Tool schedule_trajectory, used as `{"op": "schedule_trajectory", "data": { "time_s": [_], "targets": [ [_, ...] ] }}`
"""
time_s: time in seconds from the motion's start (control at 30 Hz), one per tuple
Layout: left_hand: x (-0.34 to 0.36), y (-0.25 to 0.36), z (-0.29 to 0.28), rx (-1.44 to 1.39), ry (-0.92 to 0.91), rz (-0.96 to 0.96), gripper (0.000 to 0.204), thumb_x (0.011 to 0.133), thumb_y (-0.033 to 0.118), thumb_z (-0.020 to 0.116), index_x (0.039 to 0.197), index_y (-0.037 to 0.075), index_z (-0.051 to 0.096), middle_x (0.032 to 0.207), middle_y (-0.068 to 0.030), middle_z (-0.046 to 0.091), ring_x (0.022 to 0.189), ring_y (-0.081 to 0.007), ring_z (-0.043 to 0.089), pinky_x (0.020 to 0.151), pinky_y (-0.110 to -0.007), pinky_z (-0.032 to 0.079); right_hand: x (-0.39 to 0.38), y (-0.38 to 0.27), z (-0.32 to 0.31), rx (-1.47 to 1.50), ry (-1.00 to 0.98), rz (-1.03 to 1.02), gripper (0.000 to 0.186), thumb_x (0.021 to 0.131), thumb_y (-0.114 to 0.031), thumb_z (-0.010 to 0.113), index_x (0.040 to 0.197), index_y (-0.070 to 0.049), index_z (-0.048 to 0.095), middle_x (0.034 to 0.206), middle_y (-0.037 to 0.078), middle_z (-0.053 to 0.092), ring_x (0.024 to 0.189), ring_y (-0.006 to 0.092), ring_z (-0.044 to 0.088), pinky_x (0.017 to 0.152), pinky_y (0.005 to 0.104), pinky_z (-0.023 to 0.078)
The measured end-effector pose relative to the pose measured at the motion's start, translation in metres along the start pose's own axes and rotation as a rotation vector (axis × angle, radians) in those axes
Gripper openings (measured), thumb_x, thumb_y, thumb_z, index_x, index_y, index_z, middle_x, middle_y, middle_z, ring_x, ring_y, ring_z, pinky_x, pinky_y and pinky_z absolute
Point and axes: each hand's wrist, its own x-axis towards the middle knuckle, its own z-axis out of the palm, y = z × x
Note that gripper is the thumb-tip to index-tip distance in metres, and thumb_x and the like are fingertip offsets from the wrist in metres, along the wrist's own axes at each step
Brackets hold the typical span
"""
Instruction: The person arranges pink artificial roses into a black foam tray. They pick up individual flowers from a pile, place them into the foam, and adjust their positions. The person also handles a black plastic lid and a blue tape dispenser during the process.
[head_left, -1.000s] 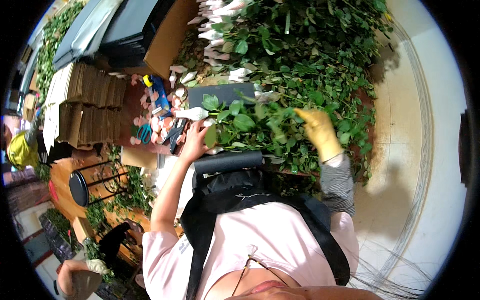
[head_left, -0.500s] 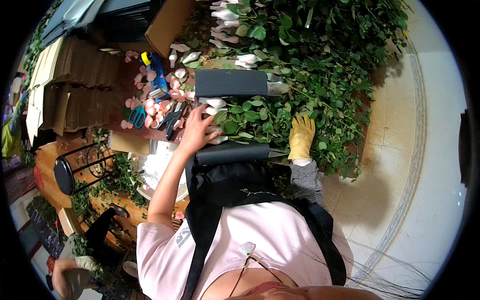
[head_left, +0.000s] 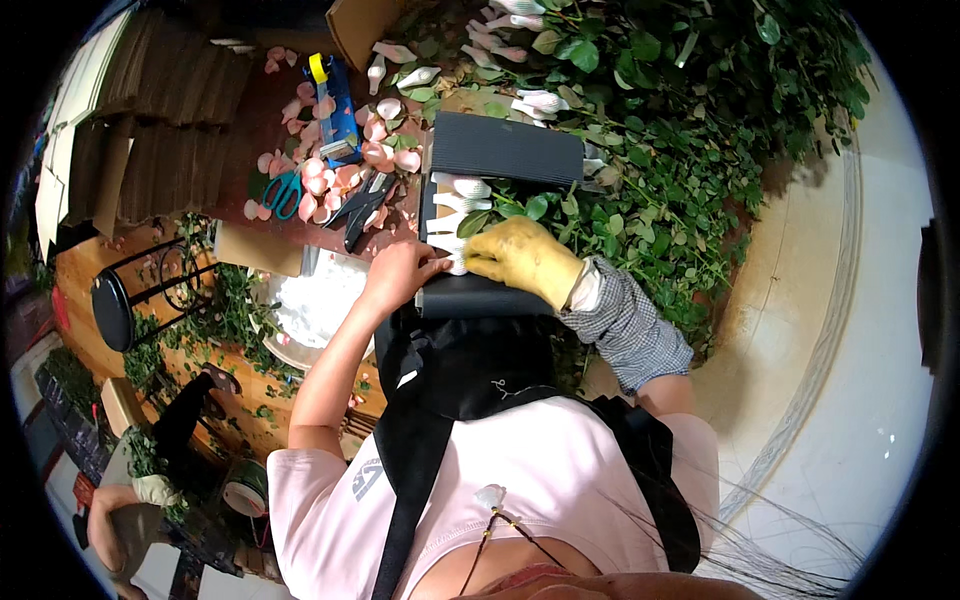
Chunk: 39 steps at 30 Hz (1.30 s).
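Note:
White net-sleeved roses (head_left: 457, 204) lie in a row on a black corrugated sheet, their heads to the left and leafy stems to the right. At the near end of the row, my bare left hand (head_left: 402, 272) has its fingertips closed on the head of a sleeved rose (head_left: 456, 262). My right hand (head_left: 528, 262), in a yellow glove, curls its fingers round the same rose just below the head, hiding part of it. The sheet's far flap (head_left: 508, 146) is folded over, with sleeved heads showing at its right end. Its near flap (head_left: 485, 298) runs along my black apron.
Left of the sheet are black-handled pliers or cutters (head_left: 362, 208), teal scissors (head_left: 284, 195), a blue tape dispenser (head_left: 341, 112) and pink petals (head_left: 318, 180). Stacked cardboard (head_left: 175, 130) stands far left. Rose stems (head_left: 660, 180) heap at right. A white-filled basin (head_left: 318, 300) and black stool (head_left: 113, 310) are lower left.
My gloved right hand has swung left from the stems to the rose heads. My left hand has come down to the row's near end, its fingers closing. The view has shifted slightly.

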Motion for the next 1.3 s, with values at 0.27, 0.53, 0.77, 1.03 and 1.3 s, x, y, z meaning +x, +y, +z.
{"op": "schedule_trajectory", "data": {
  "time_s": [0.27, 0.53, 0.77, 1.03, 1.3],
  "targets": [
    [-0.009, -0.032, 0.02, -0.692, 0.278, 0.09, 0.023, 0.099, 0.017, 0.063, 0.087, -0.003, 0.065, 0.085, -0.006, 0.06, 0.078, -0.0154, 0.055, 0.071, -0.03, 0.044, 0.016, 0.015, 0.044, -0.453, -0.464, 0.283, 0.023, 0.092, -0.03, 0.059, 0.093, -0.013, 0.074, 0.082, 0.008, 0.075, 0.078, 0.0273, 0.073, 0.071, 0.041, 0.056],
    [0.004, -0.025, -0.006, -0.423, 0.256, -0.103, 0.03, 0.098, 0.028, 0.064, 0.094, -0.002, 0.062, 0.077, -0.0077, 0.061, 0.072, -0.0172, 0.057, 0.068, -0.033, 0.047, 0.008, 0.0, 0.008, -0.248, -0.108, 0.238, 0.022, 0.089, -0.033, 0.067, 0.089, -0.011, 0.07, 0.085, 0.012, 0.074, 0.077, 0.0275, 0.072, 0.069, 0.0434, 0.055],
    [0.014, -0.005, 0.011, -0.326, 0.308, 0.089, 0.029, 0.092, 0.02, 0.069, 0.079, -0.004, 0.061, 0.077, -0.0184, 0.061, 0.075, -0.0339, 0.06, 0.071, -0.042, 0.047, 0.024, 0.021, 0.05, -0.376, -0.168, 0.342, 0.019, 0.087, -0.029, 0.065, 0.079, -0.013, 0.071, 0.076, 0.008, 0.073, 0.074, 0.0259, 0.072, 0.066, 0.0408, 0.055],
    [-0.002, -0.056, -0.034, -0.663, 0.787, 0.018, 0.015, 0.099, 0.01, 0.056, 0.093, -0.001, 0.063, 0.082, -0.0019, 0.06, 0.073, -0.0101, 0.053, 0.068, -0.026, 0.044, 0.009, 0.014, 0.04, -0.376, -0.09, 0.252, 0.016, 0.089, -0.027, 0.066, 0.089, -0.013, 0.073, 0.075, 0.01, 0.073, 0.071, 0.0271, 0.071, 0.063, 0.0422, 0.054],
    [0.024, -0.004, 0.01, -0.171, 0.505, 0.007, 0.029, 0.094, 0.03, 0.07, 0.089, 0.002, 0.063, 0.079, -0.0215, 0.065, 0.074, -0.0352, 0.067, 0.065, -0.042, 0.051, 0.023, -0.004, 0.009, -0.368, -0.076, 0.451, 0.024, 0.091, -0.034, 0.066, 0.092, -0.011, 0.07, 0.082, 0.012, 0.074, 0.077, 0.0262, 0.072, 0.07, 0.0404, 0.055]
  ]
}}
